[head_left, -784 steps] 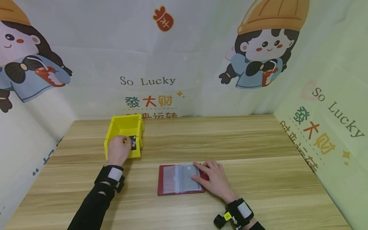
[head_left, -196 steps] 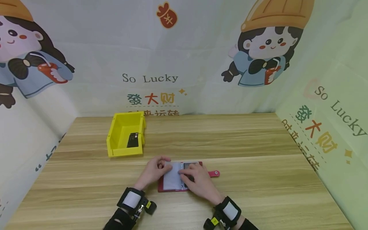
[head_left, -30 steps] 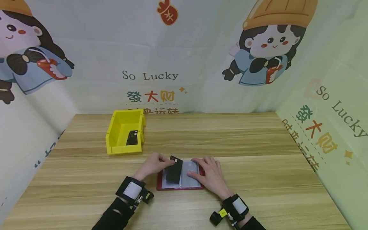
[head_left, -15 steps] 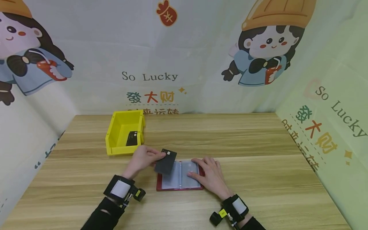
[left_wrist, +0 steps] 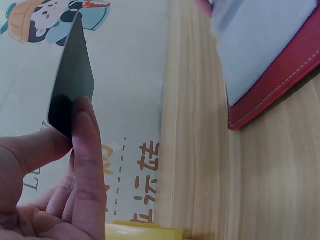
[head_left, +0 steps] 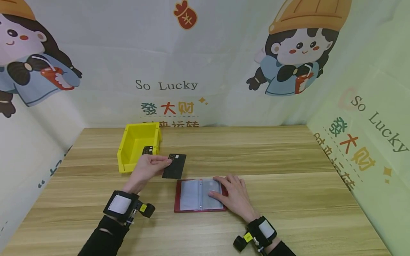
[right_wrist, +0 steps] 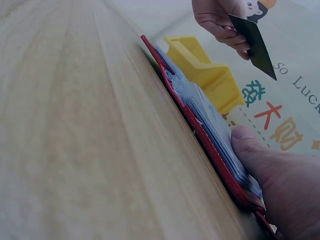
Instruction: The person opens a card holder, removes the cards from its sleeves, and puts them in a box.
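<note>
Between thumb and fingers my left hand (head_left: pixel 148 170) pinches a black card (head_left: pixel 174 167) by its left side. The card is raised above the table, just beyond the card holder; the left wrist view shows it nearly edge-on (left_wrist: pixel 74 75). A red card holder (head_left: pixel 177 197) lies spread on the table with clear plastic sleeves (head_left: pixel 189 195) on both sides. My right hand (head_left: pixel 237 195) rests on its right half, thumb and fingers pressing the sleeves flat. In the right wrist view that thumb (right_wrist: pixel 245 142) lies on the stack of sleeves.
At the back left stands a yellow bin (head_left: pixel 123 156) with another black card (head_left: pixel 147 150) inside, partly hidden behind my left hand. Wood-grain tabletop (head_left: pixel 288 213) surrounds the holder. A printed cloth backdrop (head_left: pixel 224 71) rises behind and beside the table.
My left hand has lifted the black card off the card holder's left page and carried it up and left, toward the yellow bin. The right hand has stayed in place.
</note>
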`<action>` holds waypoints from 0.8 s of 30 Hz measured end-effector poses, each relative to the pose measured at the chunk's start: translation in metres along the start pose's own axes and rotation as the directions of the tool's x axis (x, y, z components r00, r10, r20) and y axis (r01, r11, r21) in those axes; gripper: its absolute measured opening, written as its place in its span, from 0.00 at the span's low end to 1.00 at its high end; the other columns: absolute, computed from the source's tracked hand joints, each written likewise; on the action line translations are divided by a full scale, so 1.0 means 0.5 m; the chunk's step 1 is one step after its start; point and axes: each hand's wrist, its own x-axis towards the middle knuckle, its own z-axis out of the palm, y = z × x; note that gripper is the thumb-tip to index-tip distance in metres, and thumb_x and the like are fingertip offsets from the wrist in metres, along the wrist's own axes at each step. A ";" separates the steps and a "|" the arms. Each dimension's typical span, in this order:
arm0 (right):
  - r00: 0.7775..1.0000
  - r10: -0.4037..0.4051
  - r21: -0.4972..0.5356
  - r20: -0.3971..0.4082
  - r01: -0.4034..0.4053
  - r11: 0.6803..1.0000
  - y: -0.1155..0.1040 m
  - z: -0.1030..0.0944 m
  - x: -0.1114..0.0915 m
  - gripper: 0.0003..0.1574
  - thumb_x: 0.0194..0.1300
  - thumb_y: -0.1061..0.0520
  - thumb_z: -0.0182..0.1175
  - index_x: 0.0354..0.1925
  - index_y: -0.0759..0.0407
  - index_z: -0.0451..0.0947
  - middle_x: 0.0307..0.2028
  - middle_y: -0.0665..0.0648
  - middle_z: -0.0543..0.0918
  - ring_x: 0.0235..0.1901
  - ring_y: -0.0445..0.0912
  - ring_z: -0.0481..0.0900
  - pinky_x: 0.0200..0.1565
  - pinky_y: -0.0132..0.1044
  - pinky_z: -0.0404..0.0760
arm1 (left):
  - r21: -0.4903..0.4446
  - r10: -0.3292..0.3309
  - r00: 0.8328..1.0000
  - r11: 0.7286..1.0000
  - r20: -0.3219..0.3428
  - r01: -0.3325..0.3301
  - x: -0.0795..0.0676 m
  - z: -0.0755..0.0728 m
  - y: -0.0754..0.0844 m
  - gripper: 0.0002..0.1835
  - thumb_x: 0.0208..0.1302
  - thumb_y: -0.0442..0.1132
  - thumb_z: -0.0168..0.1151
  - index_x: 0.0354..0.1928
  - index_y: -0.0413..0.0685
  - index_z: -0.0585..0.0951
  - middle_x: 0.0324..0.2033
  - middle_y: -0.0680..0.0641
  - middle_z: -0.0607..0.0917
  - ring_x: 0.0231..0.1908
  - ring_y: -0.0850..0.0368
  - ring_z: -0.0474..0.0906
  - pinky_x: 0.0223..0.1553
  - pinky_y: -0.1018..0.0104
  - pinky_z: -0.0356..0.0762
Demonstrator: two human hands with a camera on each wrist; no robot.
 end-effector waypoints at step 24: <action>1.000 0.010 0.026 0.025 -0.010 1.000 -0.003 -0.007 -0.001 0.34 0.60 0.34 0.68 0.60 0.48 0.80 0.32 0.46 0.68 0.35 0.42 0.61 0.43 0.38 0.55 | -0.127 -0.138 0.963 0.986 -0.231 0.111 0.048 -0.106 0.025 0.28 0.78 0.38 0.48 0.76 0.42 0.61 0.68 0.34 0.71 0.40 0.70 0.78 0.45 0.79 0.79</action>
